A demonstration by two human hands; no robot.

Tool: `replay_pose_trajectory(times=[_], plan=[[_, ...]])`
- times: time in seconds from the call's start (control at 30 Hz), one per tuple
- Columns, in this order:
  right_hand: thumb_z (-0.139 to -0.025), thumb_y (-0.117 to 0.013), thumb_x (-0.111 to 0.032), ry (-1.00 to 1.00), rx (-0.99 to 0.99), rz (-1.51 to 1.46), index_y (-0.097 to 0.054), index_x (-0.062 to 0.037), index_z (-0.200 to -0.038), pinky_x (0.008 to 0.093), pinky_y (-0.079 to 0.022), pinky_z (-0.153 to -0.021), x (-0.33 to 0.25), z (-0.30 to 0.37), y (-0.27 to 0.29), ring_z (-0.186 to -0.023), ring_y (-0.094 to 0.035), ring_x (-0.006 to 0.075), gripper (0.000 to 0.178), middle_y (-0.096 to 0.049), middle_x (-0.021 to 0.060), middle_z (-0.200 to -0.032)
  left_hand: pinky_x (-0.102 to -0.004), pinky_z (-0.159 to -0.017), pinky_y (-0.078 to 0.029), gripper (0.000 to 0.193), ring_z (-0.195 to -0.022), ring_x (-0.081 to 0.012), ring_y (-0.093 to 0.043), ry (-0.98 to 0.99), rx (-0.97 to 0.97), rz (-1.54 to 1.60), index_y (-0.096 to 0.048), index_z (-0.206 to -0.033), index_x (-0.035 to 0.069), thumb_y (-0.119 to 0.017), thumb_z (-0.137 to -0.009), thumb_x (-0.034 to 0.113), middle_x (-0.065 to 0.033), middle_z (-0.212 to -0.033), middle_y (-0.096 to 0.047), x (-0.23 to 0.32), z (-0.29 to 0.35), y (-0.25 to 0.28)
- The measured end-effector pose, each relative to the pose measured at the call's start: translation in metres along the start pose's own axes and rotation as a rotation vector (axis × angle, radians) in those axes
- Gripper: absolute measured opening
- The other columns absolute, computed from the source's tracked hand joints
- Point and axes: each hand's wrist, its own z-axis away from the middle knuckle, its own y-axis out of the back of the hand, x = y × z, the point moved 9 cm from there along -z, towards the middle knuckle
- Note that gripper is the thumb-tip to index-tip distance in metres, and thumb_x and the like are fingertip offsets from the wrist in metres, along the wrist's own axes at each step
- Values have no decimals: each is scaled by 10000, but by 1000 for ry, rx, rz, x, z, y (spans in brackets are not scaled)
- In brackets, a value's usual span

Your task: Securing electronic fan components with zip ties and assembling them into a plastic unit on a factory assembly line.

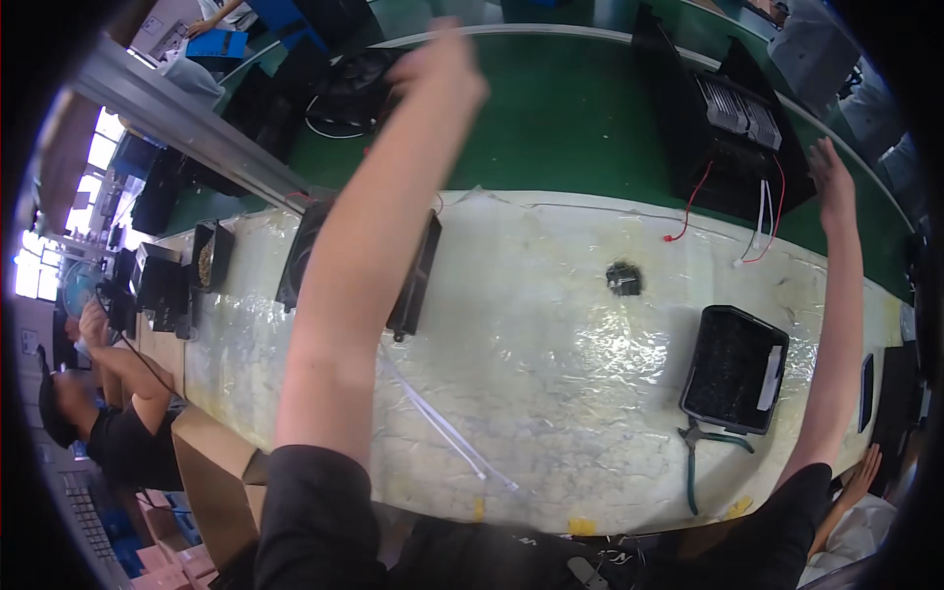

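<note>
My left hand (442, 64) is stretched to the far side, just right of a black round fan unit (359, 77) on the green surface. Motion smears its fingers, so what they hold, if anything, cannot be made out. At the far right my right hand (834, 182) is open, fingers extended, beside a black housing (678, 123). That housing carries a silver finned metal block (742, 113), and red and white wires with connectors (671, 237) hang from it over the white-covered table (551, 383). Behind my left forearm lies another black housing (418, 280), partly hidden.
A black bin (736, 369) stands near right, with green-handled pliers (693, 462) below it. White cables (447, 428) lie left of centre. A small dark patch (623, 278) marks the cover. A container of small parts (211, 258), a cardboard box (211, 477) and a co-worker (123, 423) are at left.
</note>
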Motion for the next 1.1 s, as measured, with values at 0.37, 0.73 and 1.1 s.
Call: replay_pose_trajectory(times=[0.37, 0.73, 1.1], plan=[[-1003, -544, -250, 150, -263, 98, -513, -54, -1365, 224, -442, -895, -49, 134, -28, -1041, -585, 68, 412, -629, 31, -1220, -556, -999, -432, 818, -1119, -321, -578, 95, 172, 178, -368, -1342, -75, -772, -756, 328, -171, -1330, -525, -8, -167, 118], [-940, -618, -140, 275, -534, 250, -493, -24, -1354, 273, -449, -919, -101, 245, -108, -1059, -600, 125, 447, -649, 77, -1173, -430, -669, -580, 610, -766, -256, -635, -166, -193, 212, -469, -1034, -103, -846, -561, -25, -143, -927, -613, 92, -28, 79], [-695, -792, -466, 416, -986, -181, -433, 35, -1381, 352, -388, -1053, -178, 434, -204, -1201, -540, 236, 922, -565, 153, -1286, -365, -1028, -460, 697, -1083, -245, -626, -510, -960, 269, -511, -1287, -64, -744, -650, 97, -133, -1165, -635, 76, 338, 185]])
